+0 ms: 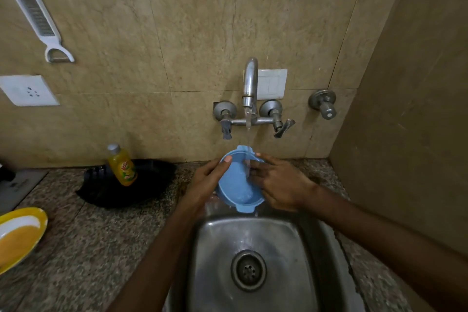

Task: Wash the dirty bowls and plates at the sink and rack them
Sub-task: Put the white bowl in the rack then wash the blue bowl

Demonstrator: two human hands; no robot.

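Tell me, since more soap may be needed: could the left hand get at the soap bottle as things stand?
Probably not yet. The left hand is gripping the blue bowl under the tap. The soap bottle stands upright on the counter to its left with nothing in between, so once the bowl is released the way looks free.

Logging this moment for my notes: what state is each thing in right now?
tap: running
blue bowl: tilted under the stream, held over the sink
left hand: gripping the bowl's rim
right hand: fingers rubbing inside the bowl
yellow plate: on the counter, unwashed
soap bottle: capped, leaning
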